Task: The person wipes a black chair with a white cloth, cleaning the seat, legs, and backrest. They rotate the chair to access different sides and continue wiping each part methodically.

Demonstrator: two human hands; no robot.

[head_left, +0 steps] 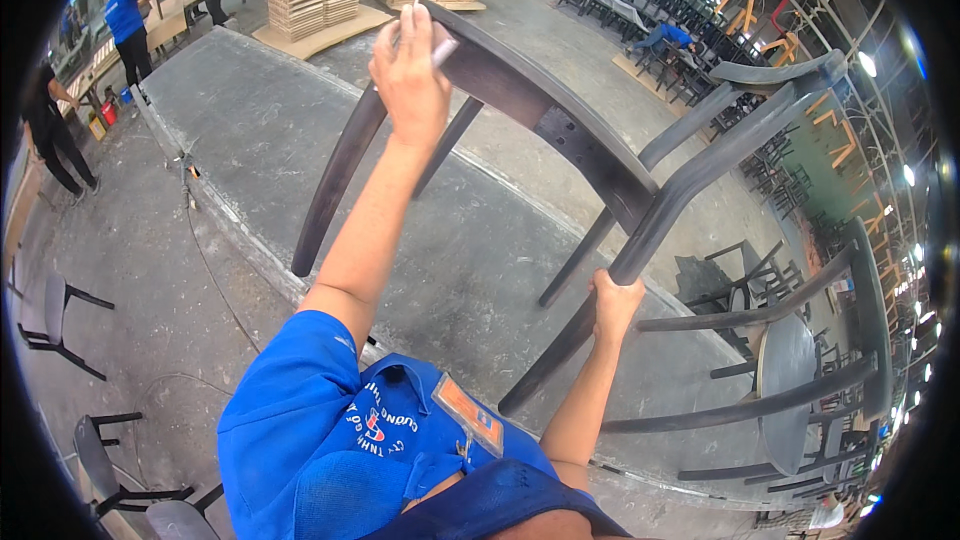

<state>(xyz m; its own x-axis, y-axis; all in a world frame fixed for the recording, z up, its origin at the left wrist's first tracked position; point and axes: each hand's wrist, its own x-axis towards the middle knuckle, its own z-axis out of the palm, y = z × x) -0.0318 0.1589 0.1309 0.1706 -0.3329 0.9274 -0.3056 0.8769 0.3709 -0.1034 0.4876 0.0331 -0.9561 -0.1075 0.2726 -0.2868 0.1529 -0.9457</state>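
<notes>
A dark wooden chair frame (590,145) tilts over the long grey table, its curved backrest toward the far right. At its near-left upper corner is my left hand (412,85), fingers closed over the front rail. A small pale piece (444,50) shows between that hand and the rail; I cannot make out its kind. My right hand (615,305) is wrapped round a chair leg below the joint with the side rail. Whether the leg tips rest on the table is hard to tell.
The grey table (240,90) runs beneath the chair. Another dark chair (790,390) is close on the right. Stacked wooden pieces (315,0) stand beyond the table. Several dark chairs (65,325) are on the left floor. Co-workers (125,20) stand far left; a cable (210,260) trails nearby.
</notes>
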